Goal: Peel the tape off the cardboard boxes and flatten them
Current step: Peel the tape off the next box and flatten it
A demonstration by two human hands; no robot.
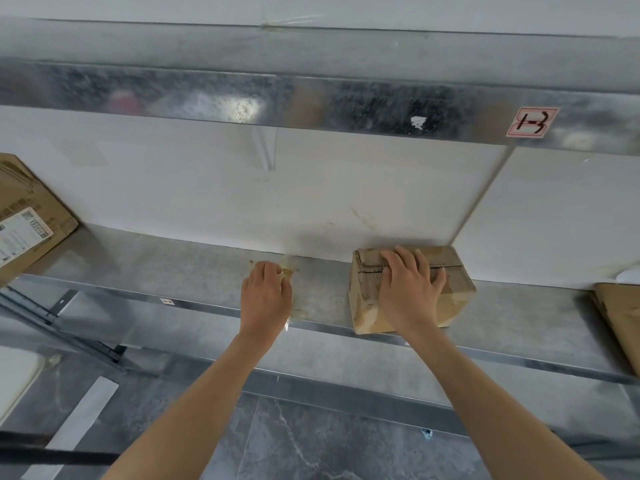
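Galvanised grey metal shelf [194, 271] is backed by a white wall [207, 188], and a small brown cardboard box [457, 292] is set at its front edge, right of centre. The box top is covered by the right hand [408, 289], fingers spread and unclenched. A crumpled strip of clear tape [296, 306] is pinched in the left hand [265, 296], near the box but apart from it.

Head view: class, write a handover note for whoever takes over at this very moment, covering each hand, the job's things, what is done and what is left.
Left hand: grip pinching a crumpled strip of clear tape over the grey metal shelf.
Right hand: fingers spread flat on top of the small brown cardboard box, which stands on the shelf.
Done: that tape is off the box.
Left: drop the tape, then flatten this box, which is not yet folded down.
Flat brown cardboard lies at the far right.
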